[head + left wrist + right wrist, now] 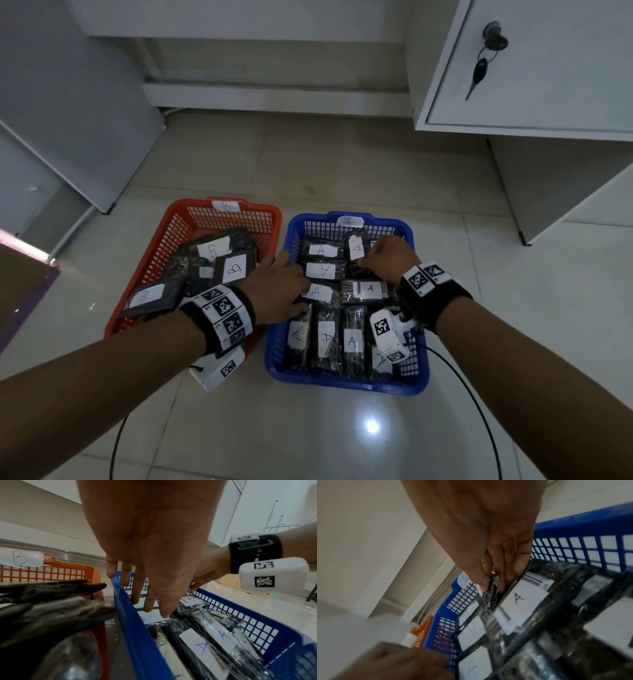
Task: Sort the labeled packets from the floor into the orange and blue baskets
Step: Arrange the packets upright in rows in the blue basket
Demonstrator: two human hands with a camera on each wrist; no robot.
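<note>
Right hand: a film-wrapped packet labelled A is pinched by its crinkled edge, at the far end of the blue basket.
Left hand: fingers are held straight and apart, tips resting on an A packet; nothing is gripped.
Handling: the packets are judged light, soft and slippery in their film; the sealed edge is best taken.
Count: about nine A packets are seen in the blue basket, four B packets in the orange basket; none is seen on the floor.
</note>
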